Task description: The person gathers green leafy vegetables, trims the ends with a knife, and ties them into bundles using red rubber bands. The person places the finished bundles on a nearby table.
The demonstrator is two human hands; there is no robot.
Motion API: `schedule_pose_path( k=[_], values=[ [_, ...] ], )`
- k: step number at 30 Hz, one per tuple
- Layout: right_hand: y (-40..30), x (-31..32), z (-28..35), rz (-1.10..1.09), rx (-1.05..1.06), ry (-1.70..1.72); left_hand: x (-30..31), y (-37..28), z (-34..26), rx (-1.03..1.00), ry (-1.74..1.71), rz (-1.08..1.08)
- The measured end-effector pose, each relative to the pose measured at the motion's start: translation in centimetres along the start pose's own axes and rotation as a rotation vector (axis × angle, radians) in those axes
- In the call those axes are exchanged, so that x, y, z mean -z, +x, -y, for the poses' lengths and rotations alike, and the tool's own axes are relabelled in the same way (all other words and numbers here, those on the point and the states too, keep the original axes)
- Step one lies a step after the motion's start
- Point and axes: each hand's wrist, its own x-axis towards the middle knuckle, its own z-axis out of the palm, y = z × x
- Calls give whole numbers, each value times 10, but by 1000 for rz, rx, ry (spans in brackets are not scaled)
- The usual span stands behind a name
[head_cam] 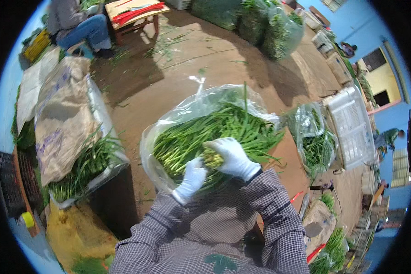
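Observation:
Both my hands wear white gloves and meet over a clear plastic bag full of long green stalks with leaves. My right hand is closed around a small bunch of green stalks, whose pale cut ends point left. Close against the lower left of those ends is my left hand, its fingers bent; whether it grips any stalks cannot be told. The open bag lies in front of my body, its stalk ends mostly to the left and the leaves to the right.
Left stands a white crate of greens under a woven sack. A brown board, a smaller bag of greens and a white plastic crate are right. Ahead are a low table, full bags and a seated person.

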Motion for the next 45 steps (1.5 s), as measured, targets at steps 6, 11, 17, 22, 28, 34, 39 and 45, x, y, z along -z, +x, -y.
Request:
schedule_pose_path(
  k=[6,11,17,22,28,34,39,45],
  values=[
    [-18,-17,0,25,20,-72,15,4,-16,57,382,226],
    [-37,-48,-3,-273,117,-112,10,-14,-39,-159,592,204],
    [-28,-33,-7,-461,51,-84,42,-17,-47,-270,538,-195],
    [-19,-10,-13,-651,-10,-72,-1,-6,2,-338,1184,209],
    [-40,84,-34,-946,-283,193,-17,-14,66,-350,1275,247],
    [-41,211,42,-1208,-230,291,-19,-17,67,-339,1331,260],
    [-71,278,97,-1380,-67,490,-16,-16,73,-318,1341,243],
    [-123,297,161,-1293,-36,583,-16,-16,71,-325,1212,315]
  ],
)
